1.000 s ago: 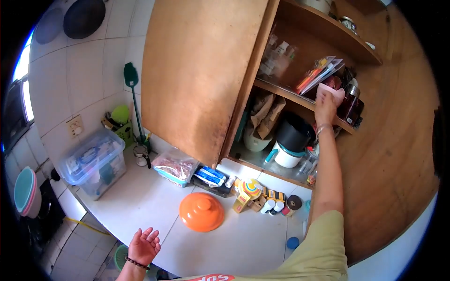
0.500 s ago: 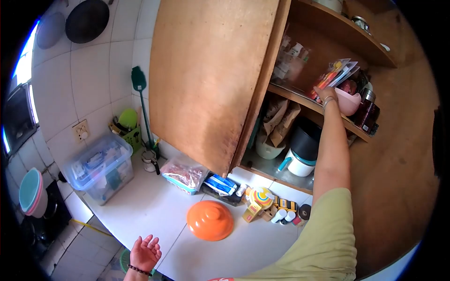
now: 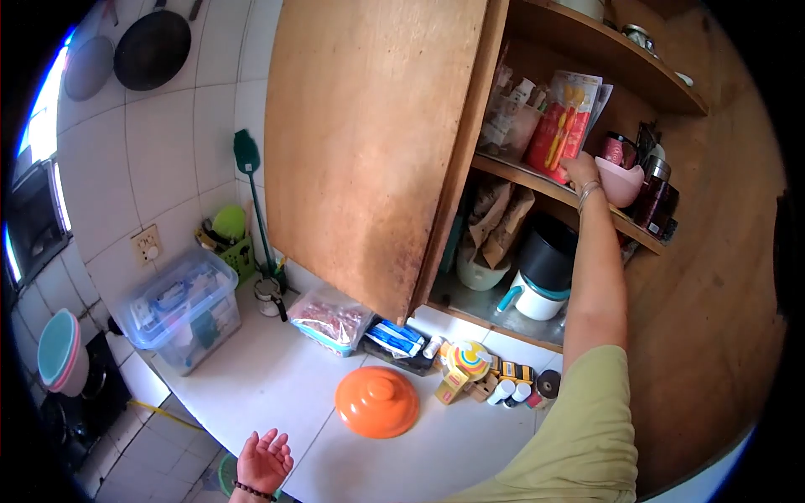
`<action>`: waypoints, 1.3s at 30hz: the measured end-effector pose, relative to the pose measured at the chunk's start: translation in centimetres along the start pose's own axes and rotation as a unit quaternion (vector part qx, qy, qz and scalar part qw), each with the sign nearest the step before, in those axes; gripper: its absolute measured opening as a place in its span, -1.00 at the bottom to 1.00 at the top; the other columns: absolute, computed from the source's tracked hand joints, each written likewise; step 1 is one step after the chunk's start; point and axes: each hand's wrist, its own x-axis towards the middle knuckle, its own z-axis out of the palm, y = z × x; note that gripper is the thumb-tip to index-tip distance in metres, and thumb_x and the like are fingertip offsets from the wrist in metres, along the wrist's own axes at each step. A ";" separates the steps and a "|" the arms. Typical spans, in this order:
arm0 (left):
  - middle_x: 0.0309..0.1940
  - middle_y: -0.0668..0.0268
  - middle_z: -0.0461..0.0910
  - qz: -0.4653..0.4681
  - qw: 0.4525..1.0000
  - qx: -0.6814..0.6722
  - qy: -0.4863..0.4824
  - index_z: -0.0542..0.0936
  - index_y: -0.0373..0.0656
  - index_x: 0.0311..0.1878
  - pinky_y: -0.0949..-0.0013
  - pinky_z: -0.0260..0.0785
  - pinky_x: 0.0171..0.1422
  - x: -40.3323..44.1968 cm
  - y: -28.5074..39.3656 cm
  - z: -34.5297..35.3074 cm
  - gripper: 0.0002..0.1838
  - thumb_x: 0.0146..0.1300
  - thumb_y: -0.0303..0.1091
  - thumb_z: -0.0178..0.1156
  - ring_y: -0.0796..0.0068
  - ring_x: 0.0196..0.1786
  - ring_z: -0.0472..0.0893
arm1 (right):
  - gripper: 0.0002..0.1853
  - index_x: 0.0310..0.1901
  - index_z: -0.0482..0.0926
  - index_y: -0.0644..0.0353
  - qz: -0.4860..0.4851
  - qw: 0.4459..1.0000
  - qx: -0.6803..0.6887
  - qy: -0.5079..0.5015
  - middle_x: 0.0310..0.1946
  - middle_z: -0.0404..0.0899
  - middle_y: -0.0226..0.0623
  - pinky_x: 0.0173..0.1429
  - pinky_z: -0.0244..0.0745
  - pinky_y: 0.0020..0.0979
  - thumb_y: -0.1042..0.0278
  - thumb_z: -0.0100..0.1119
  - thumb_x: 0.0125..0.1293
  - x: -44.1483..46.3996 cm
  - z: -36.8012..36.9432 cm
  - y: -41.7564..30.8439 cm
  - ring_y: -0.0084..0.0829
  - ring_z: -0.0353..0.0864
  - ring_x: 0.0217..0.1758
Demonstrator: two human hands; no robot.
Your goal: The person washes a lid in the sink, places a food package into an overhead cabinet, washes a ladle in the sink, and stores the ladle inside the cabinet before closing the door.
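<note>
The open cabinet (image 3: pixel 721 251) rises above the counter (image 3: pixel 251 360), whose bare middle carries an orange lid (image 3: pixel 377 402). Flat packets (image 3: pixel 560 126) stand near the middle shelf's front edge, between a clear bin (image 3: pixel 511 127) and a pink bowl (image 3: pixel 619 183). They look nearly upright, but the right hand (image 3: pixel 582 171) is at their lower corner, fingers bunched; whether they pinch, I cannot tell. The left hand (image 3: pixel 266 463), by the counter's front edge, is empty, fingers spread loosely. Earlier the packets leaned towards the bowl; now they sit closer to the bin.
</note>
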 end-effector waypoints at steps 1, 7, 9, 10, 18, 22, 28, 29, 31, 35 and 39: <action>-0.35 0.20 0.54 0.001 1.000 0.000 0.006 0.48 -0.18 -0.25 0.33 0.34 -0.24 0.0 0.0 -0.1 -0.59 0.15 -0.02 -0.13 0.35 -0.34 0.50 | -0.79 -0.42 0.41 0.28 0.035 0.996 0.081 -0.023 -0.56 0.48 -0.29 -0.62 0.26 -0.36 0.32 0.11 -0.04 -0.1 -0.1 0.0 -0.46 0.45 -0.61; -0.34 0.20 0.53 -0.011 1.000 -0.013 0.004 0.48 -0.19 -0.26 0.31 0.34 -0.24 0.0 -0.1 0.2 -0.60 0.14 -0.03 -0.12 0.33 -0.33 0.49 | -0.77 -0.34 0.40 0.26 0.035 0.996 0.077 -0.022 -0.50 0.49 -0.29 -0.58 0.27 -0.36 0.33 0.09 -0.03 -0.3 -0.6 0.3 -0.45 0.46 -0.56; -0.34 0.19 0.53 -0.010 1.000 -0.018 -0.006 0.48 -0.19 -0.25 0.31 0.34 -0.24 0.3 -0.3 -0.1 -0.60 0.14 -0.03 -0.12 0.32 -0.33 0.49 | -0.75 -0.31 0.40 0.27 -0.008 0.998 0.068 0.001 -0.48 0.50 -0.25 -0.51 0.31 -0.37 0.33 0.09 -0.03 0.9 -0.4 1.7 -0.41 0.47 -0.51; -0.34 0.19 0.53 -0.015 1.000 -0.010 -0.010 0.48 -0.19 -0.25 0.31 0.34 -0.24 0.4 -0.3 -0.2 -0.60 0.14 -0.03 -0.12 0.32 -0.33 0.49 | -0.72 -0.28 0.41 0.29 -0.049 0.997 0.058 0.025 -0.45 0.51 -0.22 -0.43 0.34 -0.37 0.34 0.09 -0.03 1.4 -0.3 2.3 -0.36 0.48 -0.46; -0.35 0.17 0.53 -0.028 0.999 -0.001 0.027 0.48 -0.21 -0.26 0.30 0.34 -0.24 1.1 -1.0 0.5 -0.59 0.15 -0.03 -0.13 0.31 -0.33 0.49 | -0.85 -0.29 0.31 0.13 0.001 0.998 0.023 0.058 -0.70 0.32 -0.41 -0.78 0.08 -0.54 0.41 -0.03 0.07 0.9 0.2 1.1 -0.58 0.24 -0.75; -0.35 0.16 0.53 -0.027 1.000 -0.007 0.009 0.49 -0.22 -0.26 0.31 0.35 -0.24 1.5 -0.9 0.6 -0.58 0.16 -0.03 -0.14 0.31 -0.34 0.50 | -0.92 -0.35 0.28 0.13 0.124 0.990 0.063 -0.004 -0.74 0.29 -0.38 -0.84 0.07 -0.55 0.45 -0.11 0.09 0.2 -0.5 -1.5 -0.56 0.22 -0.81; -0.35 0.17 0.53 -0.025 0.999 -0.006 0.031 0.49 -0.21 -0.26 0.31 0.35 -0.25 1.5 -0.9 0.8 -0.58 0.17 -0.03 -0.16 0.31 -0.34 0.49 | -0.83 -0.23 0.27 0.19 0.165 0.984 0.052 -0.038 -0.71 0.39 -0.24 -0.80 0.26 -0.51 0.44 -0.22 0.12 2.5 -0.2 -0.8 -0.43 0.41 -0.77; -0.36 0.17 0.53 -0.022 0.999 -0.002 0.033 0.49 -0.21 -0.27 0.32 0.34 -0.25 1.4 -0.9 0.8 -0.58 0.17 -0.03 -0.17 0.32 -0.34 0.49 | -0.77 -0.16 0.24 0.21 0.179 0.982 0.041 -0.033 -0.65 0.43 -0.20 -0.79 0.29 -0.50 0.40 -0.26 0.13 2.9 0.0 -0.5 -0.40 0.46 -0.73; -0.36 0.18 0.52 -0.022 0.999 -0.002 0.040 0.48 -0.21 -0.27 0.33 0.34 -0.25 1.4 -0.8 0.8 -0.58 0.17 -0.03 -0.18 0.33 -0.35 0.49 | -0.71 -0.08 0.16 0.22 0.176 0.982 0.042 0.046 -0.59 0.45 -0.16 -0.79 0.30 -0.49 0.37 -0.28 0.14 0.3 0.6 -2.7 -0.37 0.48 -0.72; -0.37 0.20 0.52 -0.020 0.999 -0.005 0.044 0.47 -0.20 -0.29 0.35 0.32 -0.25 1.5 -0.7 0.6 -0.58 0.17 -0.02 -0.19 0.34 -0.36 0.48 | -0.53 0.09 -0.13 0.25 0.163 0.983 0.007 0.085 -0.31 0.43 -0.01 -0.73 0.37 -0.39 0.35 -0.32 0.16 -1.7 0.1 -5.1 -0.21 0.52 -0.62; -0.36 0.19 0.52 -0.019 0.999 0.010 0.039 0.47 -0.19 -0.28 0.33 0.32 -0.25 1.7 -0.6 0.2 -0.58 0.16 -0.02 -0.18 0.34 -0.35 0.48 | -0.57 0.07 -0.04 0.32 0.206 0.976 0.008 0.074 -0.15 0.39 0.09 -0.47 0.49 -0.25 0.39 -0.28 0.18 -1.3 0.3 -5.5 -0.05 0.54 -0.40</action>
